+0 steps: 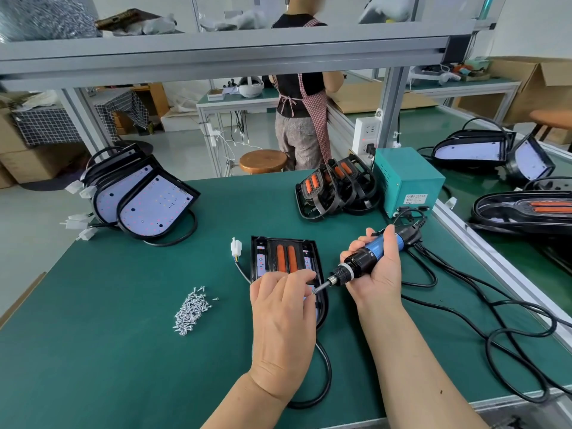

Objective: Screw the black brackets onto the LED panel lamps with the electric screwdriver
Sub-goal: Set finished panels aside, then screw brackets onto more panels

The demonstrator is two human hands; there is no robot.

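Your right hand (376,274) is clenched round the screwdriver (368,258), which lies tilted: cord end far and right, bit (320,287) pointing near and left. Your left hand (283,308) meets it there, fingertips pinched round the bit's end; whether a screw sits between them is too small to tell.

The lamp (313,253) lies flat on the green mat (123,351) under both hands, long axis running near to far, with the black bracket (271,255) on top of it. The bit's end hangs over the lamp's near right edge, so my guess is that the next move is a short tip upright and straight down, not a reach. The loose screws (192,309) lie to the left, nearer your left hand.
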